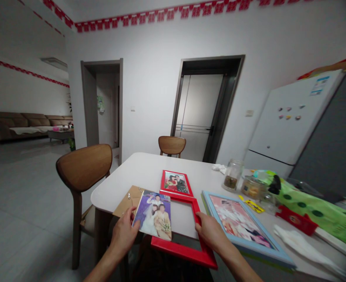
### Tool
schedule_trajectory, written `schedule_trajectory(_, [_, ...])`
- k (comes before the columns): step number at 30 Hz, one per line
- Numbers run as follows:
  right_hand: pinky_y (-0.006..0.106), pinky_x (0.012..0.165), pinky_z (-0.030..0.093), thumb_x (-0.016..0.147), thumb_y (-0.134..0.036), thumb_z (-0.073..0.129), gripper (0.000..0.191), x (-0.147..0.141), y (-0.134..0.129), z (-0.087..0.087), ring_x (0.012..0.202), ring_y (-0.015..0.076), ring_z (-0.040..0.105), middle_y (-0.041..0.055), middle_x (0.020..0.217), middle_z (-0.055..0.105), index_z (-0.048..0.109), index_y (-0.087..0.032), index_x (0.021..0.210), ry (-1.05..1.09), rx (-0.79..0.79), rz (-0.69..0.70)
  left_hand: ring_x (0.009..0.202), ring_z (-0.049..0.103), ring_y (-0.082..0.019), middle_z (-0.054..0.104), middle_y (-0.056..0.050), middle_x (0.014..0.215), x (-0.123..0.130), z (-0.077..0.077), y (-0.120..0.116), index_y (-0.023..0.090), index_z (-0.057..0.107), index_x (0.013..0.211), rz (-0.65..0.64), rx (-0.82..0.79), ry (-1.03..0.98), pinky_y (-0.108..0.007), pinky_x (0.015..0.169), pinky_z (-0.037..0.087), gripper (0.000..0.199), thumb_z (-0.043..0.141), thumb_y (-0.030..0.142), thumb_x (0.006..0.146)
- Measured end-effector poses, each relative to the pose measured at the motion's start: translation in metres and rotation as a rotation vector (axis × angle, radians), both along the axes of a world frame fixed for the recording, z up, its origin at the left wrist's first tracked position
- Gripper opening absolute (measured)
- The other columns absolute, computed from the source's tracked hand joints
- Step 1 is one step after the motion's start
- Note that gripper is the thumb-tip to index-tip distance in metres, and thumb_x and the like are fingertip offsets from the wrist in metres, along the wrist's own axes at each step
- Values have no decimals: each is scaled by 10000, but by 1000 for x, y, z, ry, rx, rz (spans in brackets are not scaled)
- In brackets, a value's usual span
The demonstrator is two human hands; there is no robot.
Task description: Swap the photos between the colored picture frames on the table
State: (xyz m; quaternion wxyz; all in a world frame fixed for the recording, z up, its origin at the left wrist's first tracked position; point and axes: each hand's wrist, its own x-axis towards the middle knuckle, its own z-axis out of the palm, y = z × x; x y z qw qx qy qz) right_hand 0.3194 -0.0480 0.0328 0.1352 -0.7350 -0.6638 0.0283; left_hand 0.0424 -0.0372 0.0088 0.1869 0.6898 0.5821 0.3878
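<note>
My left hand grips the left edge of a photo of people in wedding clothes on a purple ground. The photo overlaps the left part of an empty red frame. Fingers of my right hand are closed on the right side of that frame, which is tilted at the table's near edge. Partly under the photo lies a brown backing board with small metal clips. Just beyond, a smaller red frame holding a couple's picture lies on the table.
On the white table, a light blue framed picture lies to the right. Beyond it are a glass jar, a food container and a green bag. Wooden chairs stand at the left and far side.
</note>
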Motion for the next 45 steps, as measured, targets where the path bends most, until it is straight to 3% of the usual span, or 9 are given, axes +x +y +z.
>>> schedule_trajectory(6, [271,657,388,711,-146,381,245,0,-1,-2,786,221,596,170,843,635,605,-90,795,-109,-13,1,831,552,-174,559,-55,955,1,4,-4,163,478,1049,-24,93,96,-282,744,426,329,419,204,729])
schedule_trajectory(10, [269,652,388,720,-151,392,243,-2,-5,-1,789,225,593,179,855,628,605,-81,814,-110,-36,-9,1047,456,-212,517,-91,1108,11,4,-12,160,475,1087,-173,230,157,-365,914,345,410,418,143,681])
schedule_trajectory(15, [265,667,385,725,-131,390,240,-3,-8,-1,789,219,589,173,846,621,610,-73,802,-108,-22,-16,1168,350,-230,421,-101,1257,23,1,-21,171,470,1153,-369,189,318,-406,997,239,542,459,114,614])
schedule_trajectory(19, [257,677,383,712,-104,392,230,-4,-8,-1,783,207,586,167,839,617,613,-82,771,-83,-11,-22,1170,353,-236,435,-90,1254,27,-1,-16,193,496,1136,-355,169,396,-433,998,222,529,449,94,618])
schedule_trajectory(29, [279,745,403,722,-178,415,249,-2,-6,-7,825,211,567,159,877,602,616,-82,833,-36,37,10,1129,420,-225,483,-94,1210,39,-4,-2,177,517,1129,-302,220,426,-386,945,338,450,370,73,717])
schedule_trajectory(34, [338,927,322,716,-219,444,371,-13,-10,0,1059,230,460,151,1126,528,560,-97,1047,186,281,117,1066,484,-177,548,-41,1143,29,22,3,203,532,1105,-237,289,127,-339,927,375,430,340,86,738])
schedule_trajectory(39, [327,750,448,706,-333,466,388,-41,-8,10,829,187,579,105,986,611,553,-144,1033,795,154,175,992,532,-215,596,-66,1064,47,51,-12,160,552,1068,-219,214,-471,-360,891,395,321,390,277,817])
schedule_trajectory(42, [317,657,474,709,-392,459,400,-57,-6,9,746,184,604,102,895,635,524,-135,1008,1290,7,95,907,576,-241,633,-101,968,75,53,-26,106,539,1059,-321,7,-910,-364,822,439,393,458,377,787])
schedule_trajectory(45, [303,685,477,722,-366,435,311,-61,-5,8,786,187,606,82,877,644,499,-158,945,1708,91,10,938,562,-250,632,-105,967,98,44,-32,99,529,1056,-400,-117,-1123,-357,830,433,435,516,398,741])
